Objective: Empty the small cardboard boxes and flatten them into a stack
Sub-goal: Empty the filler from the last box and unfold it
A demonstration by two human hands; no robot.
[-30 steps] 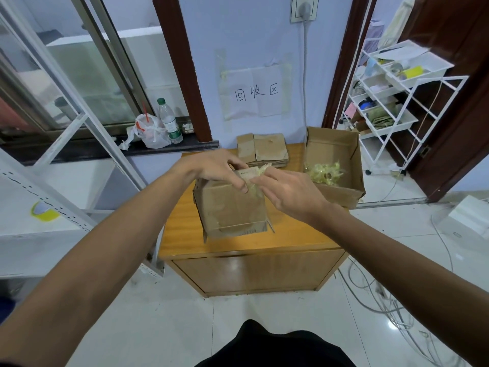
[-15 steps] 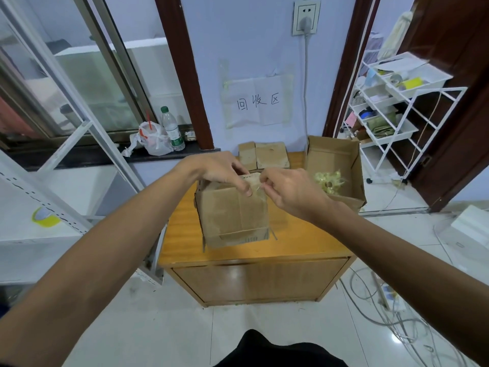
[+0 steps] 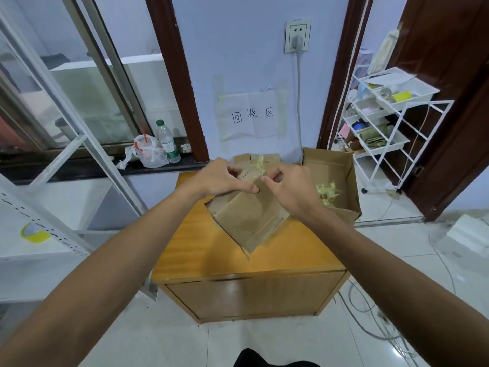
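A small brown cardboard box is held tilted above the wooden cabinet top, its lower corner pointing down. My left hand grips its upper left edge. My right hand pinches a strip of yellowish tape at the box's top. Behind my hands, mostly hidden, lies a stack of flattened boxes at the cabinet's back edge. A larger open cardboard box stands at the right with crumpled yellowish tape inside.
A white wire shelf cart stands to the right by a dark door. Cables lie on the floor at the right. A water bottle and a plastic bag sit on the left sill. A white metal rack is at the left.
The small box has been lifted and turned from upright to tilted, one corner down. Both hands stayed at its top, and the tape strip now sticks up above the box.
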